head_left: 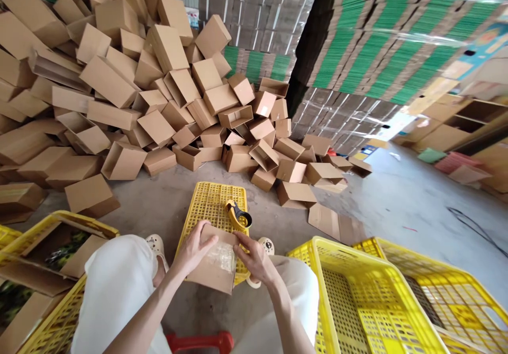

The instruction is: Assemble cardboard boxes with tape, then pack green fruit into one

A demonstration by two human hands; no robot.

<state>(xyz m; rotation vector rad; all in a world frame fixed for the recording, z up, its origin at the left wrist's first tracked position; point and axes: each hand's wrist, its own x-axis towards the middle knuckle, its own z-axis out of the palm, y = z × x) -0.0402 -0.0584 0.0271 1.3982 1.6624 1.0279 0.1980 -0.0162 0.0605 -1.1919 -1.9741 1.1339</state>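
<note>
A small cardboard box [214, 269] with clear tape across its top face lies between my hands. It is tilted and rests on an upturned yellow crate [204, 206]. My left hand [197, 249] grips the box's far left corner, thumb on the top face and fingers over the edge. At the right edge, my right hand [254, 256] holds the box with its fingers bent over the side. A yellow and black tape dispenser [238, 215] lies on the crate just beyond the box.
A big heap of cardboard boxes [159, 126] fills the far left and middle. Yellow baskets [317, 248] stand at my right; another basket [59, 214] at my left holds open boxes with dark green contents. Part of a red stool [202, 342] shows below. Flattened cardboard stacks [337, 73] rise behind.
</note>
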